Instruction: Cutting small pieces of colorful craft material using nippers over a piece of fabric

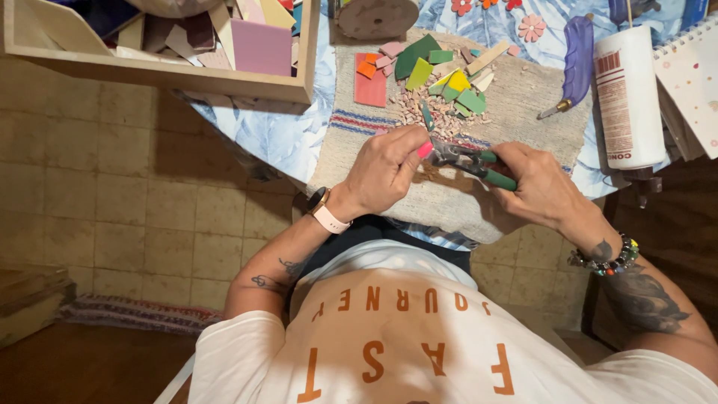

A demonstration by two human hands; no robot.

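My left hand (385,168) pinches a small pink tile piece (425,150) between thumb and fingers, held at the jaws of the nippers. My right hand (540,183) grips the green-handled tile nippers (473,161), whose metal jaws meet the pink piece. Both hands hover over a beige woven cloth (516,105) on the table. Just beyond them lies a heap of small tile crumbs (434,112) and a cluster of cut tile pieces in green, yellow, orange, pink and tan (437,71). A salmon-red rectangular tile (370,88) lies to the left of the cluster.
A wooden tray (161,73) full of tile sheets and offcuts stands at the upper left. A white glue bottle (628,93), a purple-handled tool (574,67) and a spiral notebook (692,75) sit at the right. A round wooden disc (376,16) lies at the top. Tiled floor lies below.
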